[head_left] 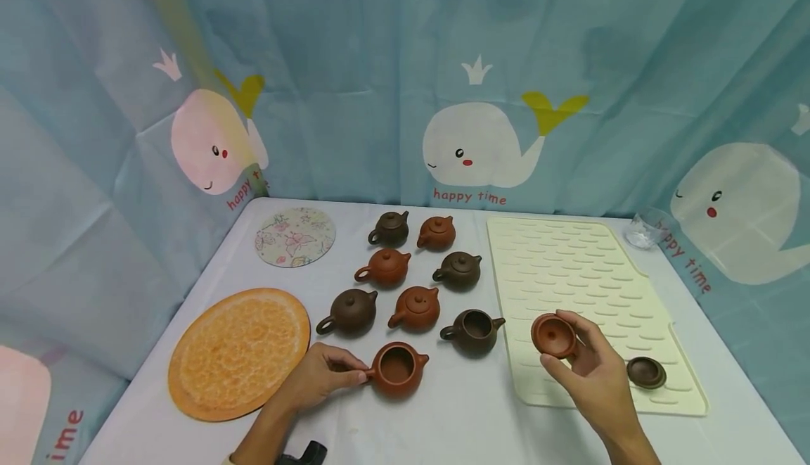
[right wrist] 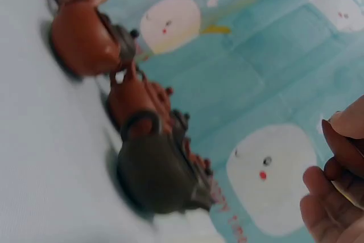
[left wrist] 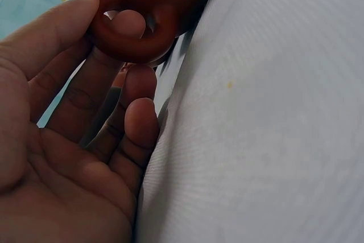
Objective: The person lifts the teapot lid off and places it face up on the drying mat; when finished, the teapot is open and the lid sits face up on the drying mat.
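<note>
My left hand (head_left: 325, 379) pinches the ring handle (left wrist: 135, 48) of a reddish-brown clay teapot (head_left: 397, 370). That teapot stands lidless on the white cloth, its spout to the right. Over the pale mat, my right hand (head_left: 591, 370) holds a reddish-brown teapot lid (head_left: 553, 336) by its edge, hollow underside up. A dark teapot (head_left: 476, 332), also lidless, stands between the hands. On the mat, right of my right hand, lies a dark lid (head_left: 646, 372). In the right wrist view the held lid (right wrist: 344, 149) shows only partly at the right edge.
Several lidded teapots, such as a dark one (head_left: 349, 311) and a reddish one (head_left: 418, 308), stand in staggered rows behind. An orange round mat (head_left: 240, 352) and a floral round mat (head_left: 294, 237) lie left. The cream mat (head_left: 563, 261) is right, with a clear cup (head_left: 642, 231) behind it.
</note>
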### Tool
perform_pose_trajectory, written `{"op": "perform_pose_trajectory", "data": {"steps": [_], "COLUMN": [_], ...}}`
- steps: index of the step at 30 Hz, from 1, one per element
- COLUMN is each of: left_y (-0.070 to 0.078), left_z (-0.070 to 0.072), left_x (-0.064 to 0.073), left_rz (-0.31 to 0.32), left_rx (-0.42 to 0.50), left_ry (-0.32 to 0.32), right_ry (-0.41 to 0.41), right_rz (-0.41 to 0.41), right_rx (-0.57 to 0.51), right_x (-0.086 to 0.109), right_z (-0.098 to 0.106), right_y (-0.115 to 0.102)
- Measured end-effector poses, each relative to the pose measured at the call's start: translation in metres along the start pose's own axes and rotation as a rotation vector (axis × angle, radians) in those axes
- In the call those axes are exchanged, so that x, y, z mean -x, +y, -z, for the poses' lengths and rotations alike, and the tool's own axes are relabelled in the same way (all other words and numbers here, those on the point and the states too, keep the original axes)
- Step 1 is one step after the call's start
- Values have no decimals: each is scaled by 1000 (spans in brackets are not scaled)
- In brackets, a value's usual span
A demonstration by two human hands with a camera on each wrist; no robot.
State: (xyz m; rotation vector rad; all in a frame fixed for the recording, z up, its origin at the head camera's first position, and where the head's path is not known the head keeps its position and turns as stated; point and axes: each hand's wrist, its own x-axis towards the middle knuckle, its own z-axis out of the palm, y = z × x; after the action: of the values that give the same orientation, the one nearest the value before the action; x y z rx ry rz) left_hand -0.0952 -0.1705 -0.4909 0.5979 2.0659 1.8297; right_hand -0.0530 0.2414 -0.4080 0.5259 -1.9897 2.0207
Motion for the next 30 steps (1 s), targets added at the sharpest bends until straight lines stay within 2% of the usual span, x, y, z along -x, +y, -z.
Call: {"op": "perform_pose_trajectory", "data": {"steps": [5,14,22,30], "left_y": [1,-2,4,3], "left_z": [-1,-1,-2,-1], "left_x": [0,1,2,2], "left_rz": [-9,11,-14,-27], "left_rx": [2,2,9,3], "left_ry": [0,11,3,3], "right_ry": [49,156,194,228], "right_rz": [9,-136,-102,-160], "right_rx": [92,214,216,505], "right_x": [11,27,34,41], "right_z": [16,37,44,53], "right_y": [6,17,27,38]}}
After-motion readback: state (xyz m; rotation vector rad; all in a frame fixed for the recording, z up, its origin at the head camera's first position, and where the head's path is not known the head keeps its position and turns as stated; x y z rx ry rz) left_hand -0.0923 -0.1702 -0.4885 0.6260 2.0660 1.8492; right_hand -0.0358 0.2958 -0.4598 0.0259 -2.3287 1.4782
